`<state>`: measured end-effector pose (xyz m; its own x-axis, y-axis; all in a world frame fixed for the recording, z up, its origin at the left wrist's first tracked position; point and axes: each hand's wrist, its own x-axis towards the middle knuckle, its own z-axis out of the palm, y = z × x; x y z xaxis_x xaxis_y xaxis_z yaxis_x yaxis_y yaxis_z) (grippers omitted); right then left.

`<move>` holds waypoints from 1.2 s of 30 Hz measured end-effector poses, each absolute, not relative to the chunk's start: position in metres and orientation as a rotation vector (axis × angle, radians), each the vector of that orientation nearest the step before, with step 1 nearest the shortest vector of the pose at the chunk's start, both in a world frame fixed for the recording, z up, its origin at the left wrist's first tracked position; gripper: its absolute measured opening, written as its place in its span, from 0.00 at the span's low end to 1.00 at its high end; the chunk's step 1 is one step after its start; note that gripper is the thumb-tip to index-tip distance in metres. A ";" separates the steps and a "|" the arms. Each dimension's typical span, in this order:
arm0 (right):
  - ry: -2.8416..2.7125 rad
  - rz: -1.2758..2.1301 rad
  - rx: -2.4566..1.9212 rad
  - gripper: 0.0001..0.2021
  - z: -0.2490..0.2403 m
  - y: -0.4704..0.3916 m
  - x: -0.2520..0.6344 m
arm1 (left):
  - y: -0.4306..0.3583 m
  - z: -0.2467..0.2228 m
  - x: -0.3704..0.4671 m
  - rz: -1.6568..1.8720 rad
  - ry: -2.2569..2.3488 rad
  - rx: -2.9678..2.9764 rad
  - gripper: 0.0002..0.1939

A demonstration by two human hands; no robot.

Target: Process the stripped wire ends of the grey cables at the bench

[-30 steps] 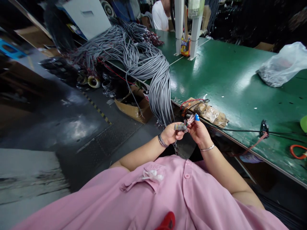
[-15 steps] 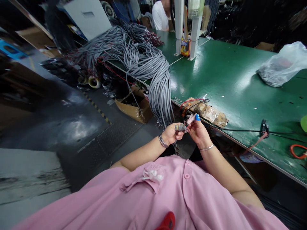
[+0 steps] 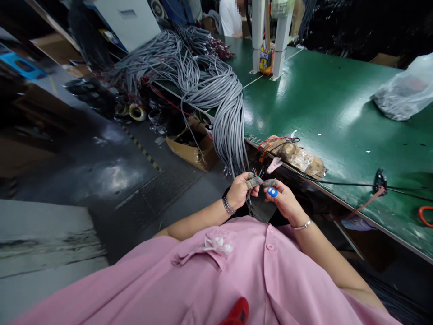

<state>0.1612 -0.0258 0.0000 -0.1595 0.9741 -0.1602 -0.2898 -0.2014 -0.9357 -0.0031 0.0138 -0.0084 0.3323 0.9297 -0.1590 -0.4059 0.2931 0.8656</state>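
Thin coloured wires [image 3: 259, 173] fan out at the stripped end of a grey cable, in front of my body. My left hand [image 3: 239, 191], with grey finger covers, is closed round that cable end. Close beside it on the right, my right hand [image 3: 285, 201] has its fingers pinched at the wires; a grey cover and a blue wrap are on its fingers. Whether it grips a wire is too small to tell. Just beyond the fingers, a pale pink clip [image 3: 274, 164] is at the table edge.
A thick bundle of grey cables [image 3: 230, 126] hangs over the edge of the green table [image 3: 324, 99]. A taped cardboard piece [image 3: 302, 160], a plastic bag [image 3: 406, 90] and a black cable lie there. An open carton [image 3: 189, 146] stands below; a person in white [image 3: 230, 18] is behind.
My right hand has moved down and turned beside the left one, showing its finger covers. The coloured wires now show spread upward. The pink clip is apart from my fingers.
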 end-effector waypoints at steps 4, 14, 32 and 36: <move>-1.058 1.273 -1.158 0.10 -0.002 -0.029 0.149 | 0.010 -0.009 0.001 1.038 0.807 0.855 0.18; -1.002 1.212 -1.163 0.06 0.005 -0.025 0.146 | 0.001 -0.010 -0.001 0.946 0.794 0.990 0.18; -0.866 1.592 -0.973 0.09 0.003 -0.010 0.142 | 0.012 -0.022 -0.009 0.765 0.601 0.714 0.15; -0.827 1.530 -1.023 0.09 0.003 -0.011 0.141 | 0.006 -0.015 -0.007 0.923 0.686 0.764 0.17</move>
